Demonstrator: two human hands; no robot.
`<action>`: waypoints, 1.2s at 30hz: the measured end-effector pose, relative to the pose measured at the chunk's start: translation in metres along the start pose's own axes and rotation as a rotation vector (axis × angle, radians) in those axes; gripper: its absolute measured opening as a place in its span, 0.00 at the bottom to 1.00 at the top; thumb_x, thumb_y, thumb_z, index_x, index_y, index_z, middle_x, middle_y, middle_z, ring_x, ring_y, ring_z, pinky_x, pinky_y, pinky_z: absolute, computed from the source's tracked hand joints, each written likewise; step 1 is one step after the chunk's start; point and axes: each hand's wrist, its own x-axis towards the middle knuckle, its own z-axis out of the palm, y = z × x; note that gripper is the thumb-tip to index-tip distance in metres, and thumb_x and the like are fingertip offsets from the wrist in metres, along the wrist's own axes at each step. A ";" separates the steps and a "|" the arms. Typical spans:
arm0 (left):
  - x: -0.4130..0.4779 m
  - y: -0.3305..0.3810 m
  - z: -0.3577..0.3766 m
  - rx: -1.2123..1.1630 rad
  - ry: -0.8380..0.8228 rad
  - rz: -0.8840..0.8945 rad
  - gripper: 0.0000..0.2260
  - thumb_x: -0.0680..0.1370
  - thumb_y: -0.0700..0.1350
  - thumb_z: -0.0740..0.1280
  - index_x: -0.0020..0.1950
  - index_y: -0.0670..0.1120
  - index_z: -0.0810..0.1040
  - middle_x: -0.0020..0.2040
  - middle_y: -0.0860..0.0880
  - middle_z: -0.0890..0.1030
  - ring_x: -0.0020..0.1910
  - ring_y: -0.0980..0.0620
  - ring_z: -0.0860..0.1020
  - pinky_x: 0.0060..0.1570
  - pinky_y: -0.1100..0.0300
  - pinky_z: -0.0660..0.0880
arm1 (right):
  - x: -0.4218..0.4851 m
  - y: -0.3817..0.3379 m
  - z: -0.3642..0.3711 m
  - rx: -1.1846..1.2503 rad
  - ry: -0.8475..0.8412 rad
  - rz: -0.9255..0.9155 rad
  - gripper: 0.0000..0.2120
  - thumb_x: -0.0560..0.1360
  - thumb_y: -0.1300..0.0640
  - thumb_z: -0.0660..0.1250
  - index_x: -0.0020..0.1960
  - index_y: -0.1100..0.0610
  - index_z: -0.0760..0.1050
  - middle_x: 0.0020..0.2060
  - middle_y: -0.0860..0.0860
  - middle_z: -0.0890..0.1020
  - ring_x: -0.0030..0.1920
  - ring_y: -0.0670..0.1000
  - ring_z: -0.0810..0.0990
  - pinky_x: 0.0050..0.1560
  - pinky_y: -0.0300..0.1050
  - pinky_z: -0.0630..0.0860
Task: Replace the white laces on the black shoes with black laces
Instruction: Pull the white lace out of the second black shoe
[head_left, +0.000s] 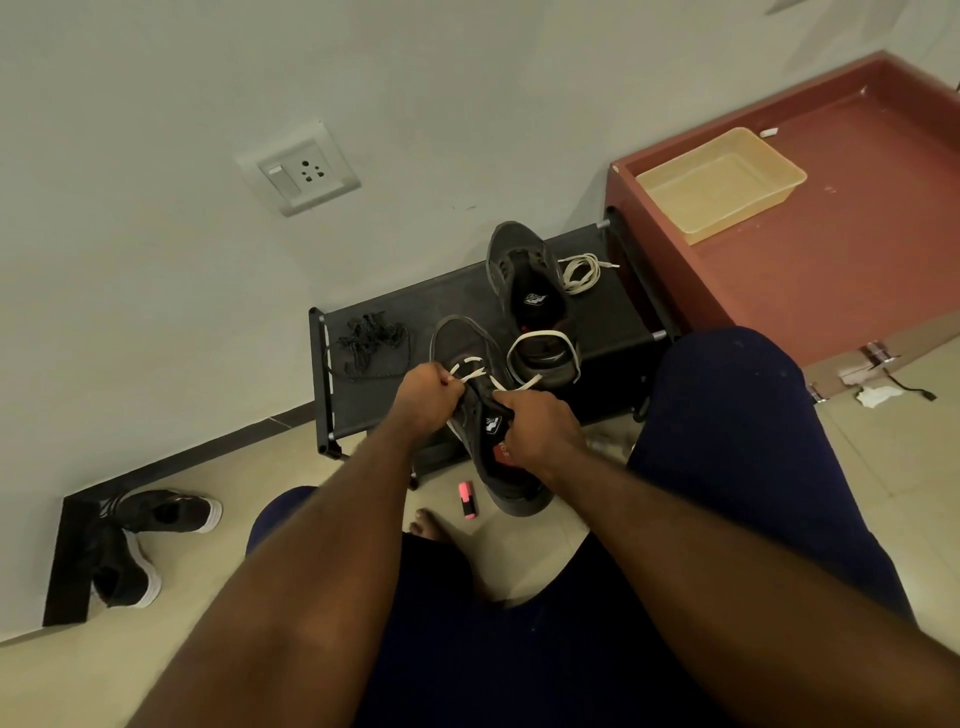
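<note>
Head view: both hands hold a black shoe (462, 338) between them. The left hand (423, 395) pinches its white lace (543, 336) with curled fingers, and the right hand (540, 431) grips the collar. Beyond the right hand lies the second shoe (530, 291), a loose white lace (582, 273) beside it; beyond the left hand lie black laces (371, 343). The right wrist hides part of the held shoe's heel. These lie on a black rack (457, 296) against a pale wall (156, 260), on a tiled floor (234, 478).
</note>
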 end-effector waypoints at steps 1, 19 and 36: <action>-0.001 -0.002 0.000 -0.053 0.023 0.001 0.09 0.77 0.43 0.65 0.38 0.41 0.77 0.31 0.50 0.76 0.33 0.51 0.74 0.31 0.60 0.67 | 0.000 0.000 0.000 0.002 0.001 -0.002 0.19 0.72 0.56 0.72 0.61 0.47 0.76 0.54 0.50 0.82 0.57 0.57 0.80 0.56 0.50 0.79; 0.007 0.007 -0.003 -0.253 0.159 -0.035 0.12 0.79 0.45 0.66 0.36 0.45 0.74 0.32 0.48 0.77 0.37 0.47 0.79 0.39 0.55 0.76 | -0.001 -0.001 -0.001 -0.016 -0.007 0.001 0.22 0.71 0.54 0.72 0.65 0.46 0.75 0.57 0.51 0.82 0.59 0.58 0.80 0.58 0.51 0.79; -0.006 0.009 0.004 -0.057 0.071 -0.165 0.07 0.76 0.44 0.68 0.41 0.43 0.80 0.42 0.43 0.82 0.43 0.44 0.81 0.42 0.57 0.76 | -0.001 0.000 0.001 -0.011 0.000 0.011 0.26 0.71 0.54 0.73 0.68 0.45 0.74 0.60 0.51 0.81 0.61 0.58 0.79 0.62 0.52 0.77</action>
